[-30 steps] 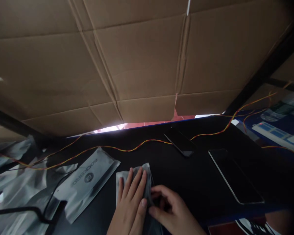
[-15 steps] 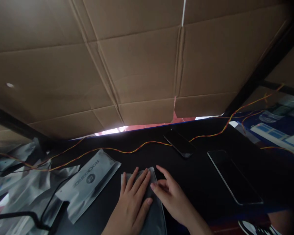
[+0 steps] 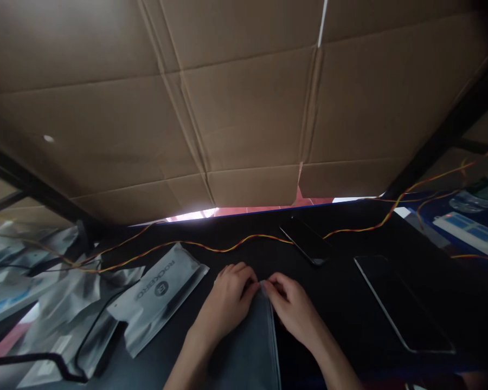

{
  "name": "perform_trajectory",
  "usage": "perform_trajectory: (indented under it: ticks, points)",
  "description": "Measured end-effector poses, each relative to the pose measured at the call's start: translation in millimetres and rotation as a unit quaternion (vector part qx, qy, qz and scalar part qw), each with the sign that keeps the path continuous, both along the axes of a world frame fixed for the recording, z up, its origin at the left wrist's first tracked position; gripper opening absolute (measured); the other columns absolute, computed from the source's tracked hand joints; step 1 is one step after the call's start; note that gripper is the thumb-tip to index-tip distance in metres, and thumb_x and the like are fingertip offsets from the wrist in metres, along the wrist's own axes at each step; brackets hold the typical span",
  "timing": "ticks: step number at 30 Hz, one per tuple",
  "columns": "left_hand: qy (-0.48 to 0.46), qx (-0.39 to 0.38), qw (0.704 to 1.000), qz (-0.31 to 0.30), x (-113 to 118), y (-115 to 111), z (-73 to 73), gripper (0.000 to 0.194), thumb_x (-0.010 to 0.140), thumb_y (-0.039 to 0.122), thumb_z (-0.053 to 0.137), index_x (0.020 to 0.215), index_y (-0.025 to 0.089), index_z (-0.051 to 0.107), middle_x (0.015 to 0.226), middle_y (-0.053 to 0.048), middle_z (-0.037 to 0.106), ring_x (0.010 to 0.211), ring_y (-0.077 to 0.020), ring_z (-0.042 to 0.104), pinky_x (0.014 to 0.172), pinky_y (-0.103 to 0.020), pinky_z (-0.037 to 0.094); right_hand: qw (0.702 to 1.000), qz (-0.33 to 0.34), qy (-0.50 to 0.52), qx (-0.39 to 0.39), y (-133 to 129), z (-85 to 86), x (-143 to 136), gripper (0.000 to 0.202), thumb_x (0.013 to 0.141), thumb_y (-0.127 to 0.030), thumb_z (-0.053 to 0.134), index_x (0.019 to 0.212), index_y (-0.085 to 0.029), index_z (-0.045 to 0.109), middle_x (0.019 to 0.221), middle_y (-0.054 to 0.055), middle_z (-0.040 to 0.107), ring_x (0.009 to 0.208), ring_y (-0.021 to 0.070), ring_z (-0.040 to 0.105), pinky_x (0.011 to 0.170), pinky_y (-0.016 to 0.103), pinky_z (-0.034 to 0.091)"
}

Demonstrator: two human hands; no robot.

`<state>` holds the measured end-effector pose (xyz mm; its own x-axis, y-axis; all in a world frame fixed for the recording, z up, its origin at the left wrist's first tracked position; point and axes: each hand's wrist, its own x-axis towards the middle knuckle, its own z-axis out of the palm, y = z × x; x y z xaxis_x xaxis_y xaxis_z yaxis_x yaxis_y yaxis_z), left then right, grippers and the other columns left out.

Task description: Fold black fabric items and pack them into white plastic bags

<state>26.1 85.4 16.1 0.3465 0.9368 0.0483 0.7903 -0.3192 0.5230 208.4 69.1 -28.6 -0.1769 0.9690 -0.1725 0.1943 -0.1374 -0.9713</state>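
A frosted plastic bag (image 3: 250, 352) lies flat on the dark table below my hands, its near end cut off by the picture's lower edge. My left hand (image 3: 231, 297) is closed, with thumb and fingers pinching the bag's far edge close to its right corner. Right beside it, my right hand (image 3: 291, 303) pinches that same corner between thumb and fingertips. The two hands almost meet there. Left of them lies another frosted bag (image 3: 158, 298) printed with a round logo and lettering, with something inside it that I cannot make out.
Several more plastic bags (image 3: 69, 303) are heaped at the left, with a black cable (image 3: 32, 356) in front. A phone (image 3: 307, 241) and a larger dark glass-like panel (image 3: 402, 309) lie to the right. A red-yellow twisted wire (image 3: 236, 244) crosses the table before a cardboard wall (image 3: 252, 119).
My left hand has gone from lying flat with fingers spread on the bag to pinching its far edge. My right hand has closed on the corner. The view has shifted slightly left.
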Motion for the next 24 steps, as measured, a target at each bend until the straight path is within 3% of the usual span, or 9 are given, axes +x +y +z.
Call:
perform_trajectory:
  ticks: [4, 7, 11, 15, 18, 21, 24]
  points:
    - [-0.059, -0.028, 0.998, -0.008, 5.4, -11.7, 15.0, 0.019, 0.105, 0.022, 0.054, 0.099, 0.025, 0.072, 0.095, -0.003, 0.076, 0.093, -0.0229, 0.071, 0.086, -0.035, 0.051, 0.999, -0.009, 0.025, 0.040, -6.0, 6.0, 3.0, 0.037, 0.103, -0.056, 0.057, 0.085, -0.024, 0.059, 0.074, -0.004, 0.053, 0.069, 0.0148, 0.051, 0.063, 0.026, 0.041]
    - [-0.089, -0.045, 0.995, -0.018, 7.1, -12.3, 20.7, 0.020, 0.105, 0.024, 0.058, 0.094, 0.026, 0.074, 0.089, -0.001, 0.077, 0.090, -0.0216, 0.072, 0.081, -0.032, 0.051, 0.998, -0.003, 0.031, 0.047, -9.9, 10.6, 5.0, 0.036, 0.104, -0.056, 0.055, 0.085, -0.025, 0.057, 0.074, -0.005, 0.048, 0.068, 0.0146, 0.046, 0.061, 0.026, 0.038]
    - [-0.102, -0.030, 0.994, 0.031, 6.5, -6.2, 15.0, 0.022, 0.105, 0.020, 0.060, 0.088, 0.023, 0.072, 0.087, -0.001, 0.075, 0.087, -0.0195, 0.072, 0.079, -0.031, 0.054, 0.998, 0.022, 0.022, 0.045, -25.5, 13.6, 3.1, 0.034, 0.102, -0.052, 0.056, 0.081, -0.026, 0.052, 0.069, -0.007, 0.040, 0.063, 0.0135, 0.039, 0.057, 0.026, 0.033]
    - [-0.096, -0.010, 0.992, 0.085, 6.5, -0.5, 4.8, 0.019, 0.109, 0.037, 0.070, 0.110, 0.018, 0.073, 0.107, -0.004, 0.076, 0.094, -0.0197, 0.074, 0.088, -0.040, 0.063, 0.999, 0.035, -0.005, 0.037, -49.8, 12.4, -1.2, 0.031, 0.100, -0.046, 0.060, 0.079, -0.026, 0.049, 0.065, -0.007, 0.040, 0.060, 0.0131, 0.038, 0.057, 0.027, 0.031]
    - [-0.090, -0.010, 0.992, 0.086, 9.2, 0.6, 2.1, 0.028, 0.108, 0.041, 0.072, 0.124, 0.019, 0.072, 0.123, -0.007, 0.075, 0.103, -0.0220, 0.075, 0.092, -0.043, 0.065, 0.999, 0.039, -0.014, 0.022, -61.2, 9.6, -1.6, 0.030, 0.102, -0.045, 0.057, 0.080, -0.026, 0.048, 0.065, -0.008, 0.039, 0.060, 0.0132, 0.038, 0.059, 0.027, 0.032]
    - [-0.094, -0.016, 0.993, 0.074, 8.5, 1.2, 3.1, 0.028, 0.108, 0.040, 0.072, 0.127, 0.019, 0.071, 0.125, -0.008, 0.075, 0.103, -0.0222, 0.075, 0.091, -0.043, 0.065, 0.999, 0.047, -0.011, 0.006, -64.8, 5.7, 1.5, 0.034, 0.104, -0.048, 0.055, 0.079, -0.026, 0.048, 0.066, -0.008, 0.037, 0.061, 0.0134, 0.037, 0.058, 0.027, 0.034]
    - [-0.104, -0.020, 0.992, 0.072, 0.3, 2.6, 5.0, 0.029, 0.108, 0.041, 0.072, 0.127, 0.019, 0.071, 0.124, -0.008, 0.075, 0.102, -0.0219, 0.075, 0.090, -0.043, 0.065, 0.998, 0.056, 0.001, -0.001, -66.5, 3.1, 8.1, 0.035, 0.105, -0.054, 0.053, 0.086, -0.025, 0.058, 0.073, -0.004, 0.050, 0.068, 0.0152, 0.050, 0.064, 0.026, 0.043]
